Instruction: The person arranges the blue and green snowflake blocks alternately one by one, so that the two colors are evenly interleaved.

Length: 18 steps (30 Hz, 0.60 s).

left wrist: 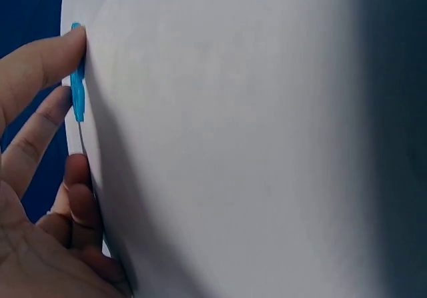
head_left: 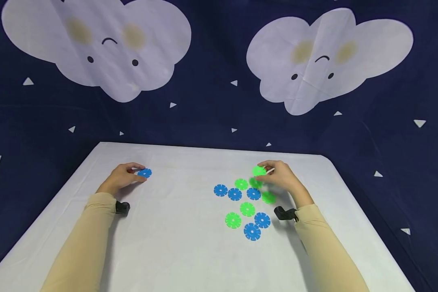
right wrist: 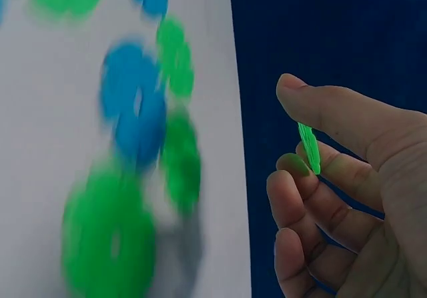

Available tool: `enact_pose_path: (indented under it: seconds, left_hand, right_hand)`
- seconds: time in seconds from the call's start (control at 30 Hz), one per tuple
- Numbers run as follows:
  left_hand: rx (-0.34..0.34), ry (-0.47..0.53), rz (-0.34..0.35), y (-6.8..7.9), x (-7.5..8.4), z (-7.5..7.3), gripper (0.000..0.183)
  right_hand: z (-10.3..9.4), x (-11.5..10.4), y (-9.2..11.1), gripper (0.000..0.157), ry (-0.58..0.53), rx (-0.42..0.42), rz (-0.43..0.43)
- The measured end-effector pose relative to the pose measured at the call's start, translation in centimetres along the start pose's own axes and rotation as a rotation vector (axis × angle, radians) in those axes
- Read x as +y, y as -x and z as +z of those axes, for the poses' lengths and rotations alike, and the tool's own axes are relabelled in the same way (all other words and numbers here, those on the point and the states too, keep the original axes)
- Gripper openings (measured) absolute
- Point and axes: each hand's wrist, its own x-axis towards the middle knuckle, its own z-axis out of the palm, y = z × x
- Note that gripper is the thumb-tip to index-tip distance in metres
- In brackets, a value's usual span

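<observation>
At the far left of the table, my left hand (head_left: 121,177) pinches a blue notched interlocking disc (head_left: 144,173) between thumb and finger. In the left wrist view this blue disc (left wrist: 77,85) is seen edge-on, close over the white surface. My right hand (head_left: 280,175) holds a green interlocking disc (head_left: 258,170) by its edges, raised above the other pieces. The right wrist view shows that green disc (right wrist: 309,147) edge-on between thumb and fingers. Just below it in the head view lies another green disc (head_left: 255,183), partly overlapped by the hand.
Several blue discs (head_left: 252,231) and green discs (head_left: 233,220) lie scattered flat on the white table (head_left: 175,235), right of the middle. Behind the table's far edge hangs a dark blue cloth (head_left: 211,113) with clouds and small triangles.
</observation>
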Motion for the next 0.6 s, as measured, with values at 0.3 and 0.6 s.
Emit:
enact_pose_path:
  seconds: [0.3, 0.6]
  left_hand:
    - [0.044, -0.018, -0.044, 0.7, 1.0, 0.9, 0.063]
    - [0.032, -0.043, -0.049, 1.0, 1.6, 1.4, 0.061]
  right_hand:
    - [4.3, -6.4, -3.2, 0.056, -0.018, -0.048, -0.097]
    - [8.7, -11.0, -5.4, 0.054, 0.015, -0.083, -0.138]
